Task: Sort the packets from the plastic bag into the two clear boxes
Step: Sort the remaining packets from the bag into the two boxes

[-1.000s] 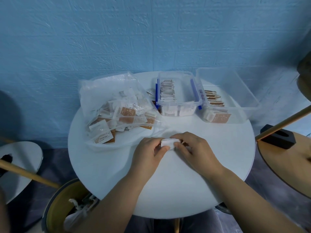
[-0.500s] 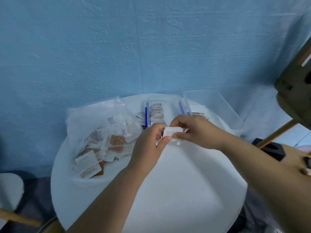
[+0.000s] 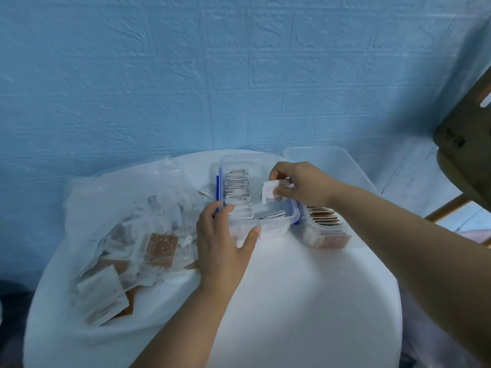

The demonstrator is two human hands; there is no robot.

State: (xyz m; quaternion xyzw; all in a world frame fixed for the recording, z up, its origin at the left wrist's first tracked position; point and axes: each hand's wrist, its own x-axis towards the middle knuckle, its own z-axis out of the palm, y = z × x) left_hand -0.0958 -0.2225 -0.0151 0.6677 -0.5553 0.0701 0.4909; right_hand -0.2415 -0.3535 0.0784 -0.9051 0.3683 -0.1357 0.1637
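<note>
A clear plastic bag (image 3: 114,208) full of white and brown packets lies on the left of the round white table (image 3: 305,301). Beside it stands a clear box with blue clips (image 3: 271,229), holding a row of white packets. My right hand (image 3: 300,185) pinches a small stack of white packets (image 3: 269,193) over this box's right half. My left hand (image 3: 220,237) grips the box's near left corner, thumb on the front wall. To the right a second clear box (image 3: 329,237) holds brown packets.
A clear lid (image 3: 324,166) lies behind the right box at the table's far edge. The blue wall rises just behind the table. A dark chair with wooden legs (image 3: 467,144) stands at the right.
Both hands lifted the white packets from the table's middle to the boxes. My left hand let go and took hold of the blue-clipped box; my right hand carried the packets over it.
</note>
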